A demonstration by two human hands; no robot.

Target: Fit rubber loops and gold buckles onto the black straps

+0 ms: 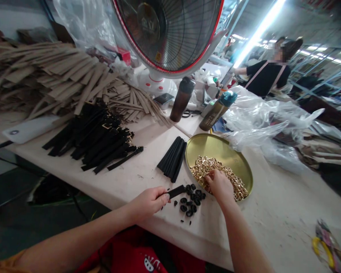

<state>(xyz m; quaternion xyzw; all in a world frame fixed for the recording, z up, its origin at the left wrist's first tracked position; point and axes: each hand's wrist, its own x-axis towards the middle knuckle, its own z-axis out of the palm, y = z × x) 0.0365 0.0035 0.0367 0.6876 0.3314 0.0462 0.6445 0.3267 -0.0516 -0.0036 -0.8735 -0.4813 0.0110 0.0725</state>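
Note:
My left hand [157, 200] is closed around one end of a black strap [176, 191], whose free end points right over the table. Inside a round gold tray [218, 142], my right hand [220, 185] reaches into a heap of small gold buckles [235, 182]. Its fingertips are pinched among them, and whether they grip one is hidden. Several black rings [191, 206] lie between my hands. Behind the left hand rests a bundle of black straps [172, 158]. A pile of black straps with gold buckles [99, 140] sits farther left.
A fan [167, 34] stands at the back, near a dark bottle [182, 99] and a teal-lidded bottle [217, 112]. Tan strips [51, 76] are heaped at left. Clear plastic [267, 121] lies right of the tray, and yellow-handled pliers [324, 250] at front right. A person [268, 74] is beyond.

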